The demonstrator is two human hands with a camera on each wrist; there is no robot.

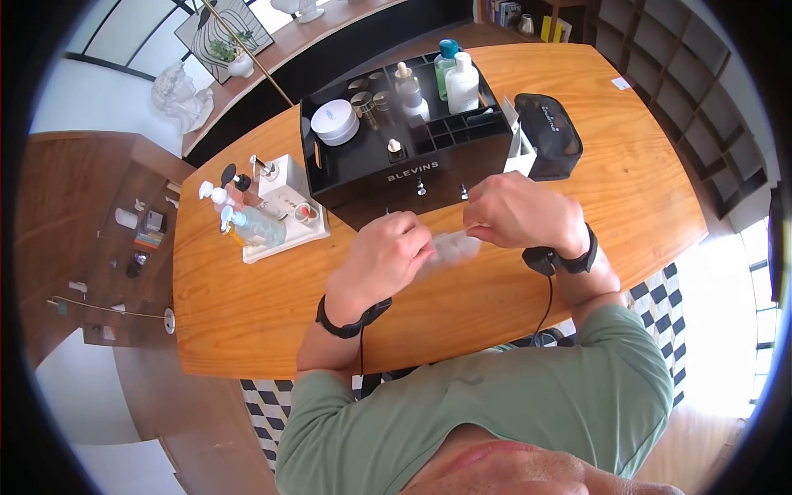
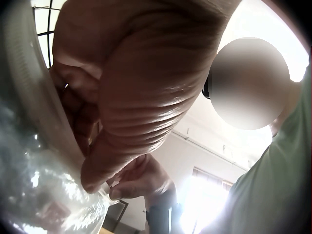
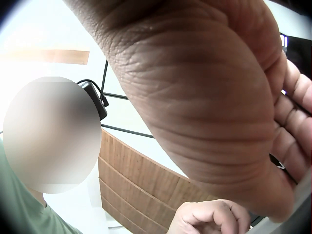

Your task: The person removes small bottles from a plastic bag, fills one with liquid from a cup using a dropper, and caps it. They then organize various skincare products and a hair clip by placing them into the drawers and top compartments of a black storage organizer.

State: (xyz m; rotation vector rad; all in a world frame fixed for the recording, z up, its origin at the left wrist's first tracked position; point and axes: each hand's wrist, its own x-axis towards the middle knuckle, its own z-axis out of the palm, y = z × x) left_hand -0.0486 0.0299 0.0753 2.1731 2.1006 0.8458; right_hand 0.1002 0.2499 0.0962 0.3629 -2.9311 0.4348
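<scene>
A clear plastic bag [image 1: 452, 249] hangs between both hands over the front of the wooden table. My left hand [image 1: 381, 257] pinches its left end between thumb and fingers. My right hand [image 1: 528, 210] grips the other end, close to the knobs of a black organizer box [image 1: 412, 177]. Seen from the left wrist, the shiny bag [image 2: 48, 165] has a pale band along its edge, with the left thumb [image 2: 95, 175] pressed on it; the contents are blurred. The right wrist view has the right thumb [image 3: 275, 197] at a pale strip in the lower corner.
On the organizer stand a white round jar [image 1: 335, 122], a white bottle [image 1: 463, 85] and a green bottle [image 1: 445, 62]. A white tray [image 1: 285, 243] with several pump bottles is at left, a black zip pouch [image 1: 547, 136] at right. Cables hang from both wrists.
</scene>
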